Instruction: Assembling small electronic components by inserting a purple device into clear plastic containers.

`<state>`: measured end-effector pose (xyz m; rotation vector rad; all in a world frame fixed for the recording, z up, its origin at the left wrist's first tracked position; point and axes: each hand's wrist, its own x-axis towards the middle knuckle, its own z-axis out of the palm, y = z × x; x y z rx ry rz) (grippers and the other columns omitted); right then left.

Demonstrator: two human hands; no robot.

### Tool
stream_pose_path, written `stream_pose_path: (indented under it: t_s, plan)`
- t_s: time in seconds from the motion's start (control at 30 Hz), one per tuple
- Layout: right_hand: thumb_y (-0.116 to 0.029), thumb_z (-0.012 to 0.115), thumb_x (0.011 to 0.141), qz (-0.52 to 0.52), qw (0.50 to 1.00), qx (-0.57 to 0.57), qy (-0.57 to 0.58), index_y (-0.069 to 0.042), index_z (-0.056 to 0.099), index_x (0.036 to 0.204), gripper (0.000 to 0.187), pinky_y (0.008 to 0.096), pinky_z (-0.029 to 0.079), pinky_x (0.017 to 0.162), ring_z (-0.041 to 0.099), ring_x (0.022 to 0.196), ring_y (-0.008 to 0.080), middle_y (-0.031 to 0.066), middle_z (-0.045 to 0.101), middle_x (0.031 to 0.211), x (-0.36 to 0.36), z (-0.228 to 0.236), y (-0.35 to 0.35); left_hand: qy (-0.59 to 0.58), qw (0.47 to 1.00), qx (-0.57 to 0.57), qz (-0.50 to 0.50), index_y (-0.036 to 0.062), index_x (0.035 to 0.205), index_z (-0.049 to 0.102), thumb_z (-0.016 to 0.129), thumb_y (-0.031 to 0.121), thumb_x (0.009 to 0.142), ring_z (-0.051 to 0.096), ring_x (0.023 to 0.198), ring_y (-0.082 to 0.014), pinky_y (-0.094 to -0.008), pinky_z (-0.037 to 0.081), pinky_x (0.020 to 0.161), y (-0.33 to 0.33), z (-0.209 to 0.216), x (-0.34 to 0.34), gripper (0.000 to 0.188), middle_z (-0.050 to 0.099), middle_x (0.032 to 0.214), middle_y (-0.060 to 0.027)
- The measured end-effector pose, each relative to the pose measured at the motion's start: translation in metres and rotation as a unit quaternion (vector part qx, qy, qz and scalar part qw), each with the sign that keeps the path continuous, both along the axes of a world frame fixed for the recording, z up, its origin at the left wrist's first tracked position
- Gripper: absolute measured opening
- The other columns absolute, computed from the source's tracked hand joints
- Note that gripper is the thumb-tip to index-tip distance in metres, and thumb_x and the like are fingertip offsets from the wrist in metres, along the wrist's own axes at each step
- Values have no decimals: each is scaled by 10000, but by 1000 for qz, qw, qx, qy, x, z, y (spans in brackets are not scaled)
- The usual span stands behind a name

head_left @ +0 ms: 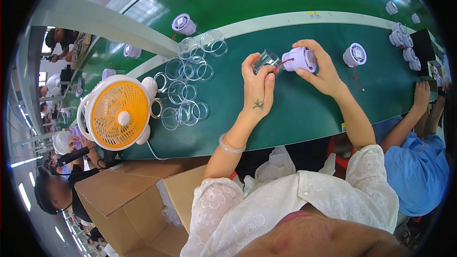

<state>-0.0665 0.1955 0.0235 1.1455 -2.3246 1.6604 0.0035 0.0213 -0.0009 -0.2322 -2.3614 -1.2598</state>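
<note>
My left hand (258, 81) is closed round a clear plastic cup (268, 59), its fingertips also at the red wires. In my right hand (321, 66) is a light purple round unit (296, 60), gripped between thumb and fingers and tipped on its side. The thin red wires run from this unit toward my left fingertips. Cup and unit are close together above the table, apart from each other. A second purple unit (355, 55) stands on the green table (295, 107) to the right, its red lead trailing toward me.
Several clear cups (182, 92) stand grouped at the left, beside an orange and white fan (121, 114). Beyond the pale rail (285, 19), another purple unit (184, 24) sits on the green conveyor. More purple units (403, 41) cluster far right, near a co-worker's arm (410, 114). An open cardboard box (124, 204) is lower left.
</note>
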Motion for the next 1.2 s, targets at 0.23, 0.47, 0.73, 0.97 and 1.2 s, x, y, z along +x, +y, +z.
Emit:
stream_pose_path:
  t_s: [0.23,0.47,0.73,0.97,1.2]
  plan:
    - [-183,594,737,49,991,-93,-82,-55,315,1112,485,290,375,812,463,954,190,109,447,1053,1,-28,-10,-9,999,37,-13,21,786,514,424,155,840,379,1045,-339,-396,327,864,9,-1,1,170,290,1079,-162]
    - [-228,536,769,141,977,-100,-124,-48,309,1088,431,327,345,868,409,1047,215,141,396,1090,-2,-19,-8,-49,982,181,-37,12,770,465,424,99,813,381,1023,-309,-389,336,843,11,-2,2,105,264,969,-136]
    - [-142,589,701,142,988,-40,-39,-36,337,999,405,345,353,858,439,1016,229,156,415,1085,2,-22,-9,-52,963,258,-59,1,685,458,389,54,752,403,900,-226,-323,355,776,5,-6,0,110,332,868,-115]
    - [-181,587,736,141,982,-100,-81,-45,321,1038,425,349,354,852,443,1014,231,149,423,1080,17,-26,-22,-160,728,648,-153,44,788,466,345,139,850,375,979,-163,-333,358,821,3,-9,-2,165,347,1016,-56]
    - [-217,489,796,107,926,-263,-247,-26,344,1074,367,282,348,835,436,966,163,98,433,1046,14,-19,-14,-131,911,320,-223,50,1212,190,652,334,678,438,889,-172,-319,391,781,5,-6,-3,761,347,1100,-114]
